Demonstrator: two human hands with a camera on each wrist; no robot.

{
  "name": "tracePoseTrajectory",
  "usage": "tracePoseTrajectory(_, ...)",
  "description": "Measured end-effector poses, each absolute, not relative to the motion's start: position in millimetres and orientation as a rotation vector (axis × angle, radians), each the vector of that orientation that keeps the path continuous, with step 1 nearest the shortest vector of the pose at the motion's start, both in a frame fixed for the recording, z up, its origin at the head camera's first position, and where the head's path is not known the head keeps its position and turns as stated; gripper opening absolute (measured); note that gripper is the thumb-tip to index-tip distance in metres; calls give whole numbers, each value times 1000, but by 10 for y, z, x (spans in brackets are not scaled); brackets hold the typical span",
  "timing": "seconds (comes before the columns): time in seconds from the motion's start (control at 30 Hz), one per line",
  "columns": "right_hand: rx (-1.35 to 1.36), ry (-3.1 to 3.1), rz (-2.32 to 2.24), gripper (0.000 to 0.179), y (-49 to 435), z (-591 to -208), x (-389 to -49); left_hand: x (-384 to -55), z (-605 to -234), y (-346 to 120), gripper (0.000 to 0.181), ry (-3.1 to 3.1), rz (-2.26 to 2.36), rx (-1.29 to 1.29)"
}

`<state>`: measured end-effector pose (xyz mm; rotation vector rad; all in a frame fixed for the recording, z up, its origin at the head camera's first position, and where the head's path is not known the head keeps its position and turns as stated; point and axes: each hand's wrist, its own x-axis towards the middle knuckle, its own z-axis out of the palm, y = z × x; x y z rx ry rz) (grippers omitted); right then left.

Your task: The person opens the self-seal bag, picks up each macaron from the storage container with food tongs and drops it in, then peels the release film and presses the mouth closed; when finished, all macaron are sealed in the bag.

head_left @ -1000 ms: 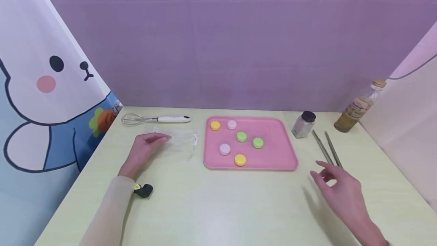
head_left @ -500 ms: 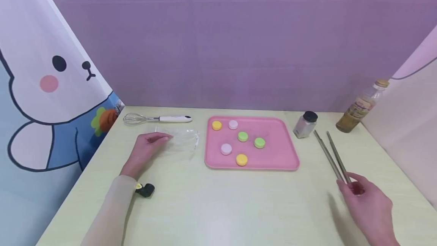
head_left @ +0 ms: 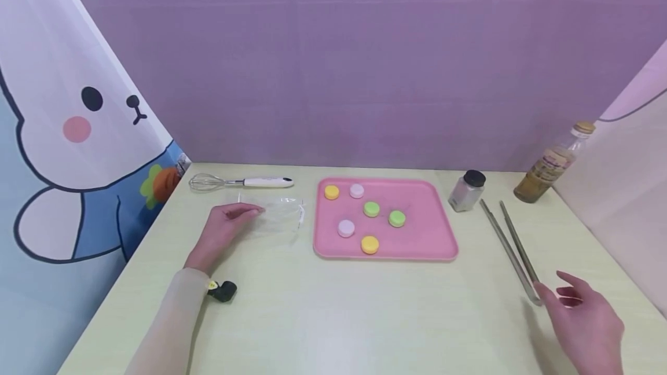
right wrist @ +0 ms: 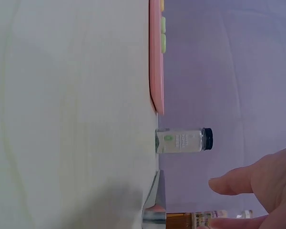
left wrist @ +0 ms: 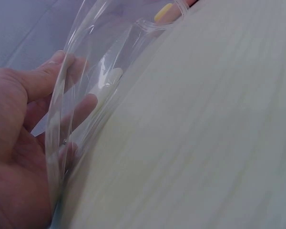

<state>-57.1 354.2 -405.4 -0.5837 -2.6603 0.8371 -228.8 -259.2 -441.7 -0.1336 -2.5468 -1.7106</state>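
Observation:
My left hand (head_left: 223, 230) pinches the near left edge of a clear plastic bag (head_left: 281, 213) lying at the left of the table. In the left wrist view its thumb and fingers show around and through the bag's film (left wrist: 105, 71). At the right, metal tongs (head_left: 505, 245) lie on the table, arms spread in a V with the tips pointing away from me. My right hand (head_left: 586, 317) is beside their joined end, thumb right at it and fingers apart. The right wrist view has the tongs (right wrist: 154, 217) below the separated thumb and finger.
A pink tray (head_left: 427, 239) in the middle carries several yellow, lilac and green macaron-like rounds. A whisk (head_left: 266, 182) lies behind the bag. Right of the tray stand a black-lidded jar (head_left: 465, 192) and a corked bottle (head_left: 547, 166). A small black object (head_left: 224, 291) is by my left wrist.
My right hand came back toward the tongs' joined end, closed around it half a second ago, and has now opened off it, slightly right and nearer me. The left hand stays on the bag.

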Motion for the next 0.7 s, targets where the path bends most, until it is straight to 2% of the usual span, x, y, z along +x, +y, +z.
tracePoseTrajectory(0.3,-691,-2676,995,71,3726,-4126,-601,-2277,-4403,-2580,34,-2542,-1719,-129)
tracePoseTrajectory(0.7,-816,-2805,1102,84,3731,-4141,-826,-2265,-4401,-2575,31,-2550,-1709,-149)
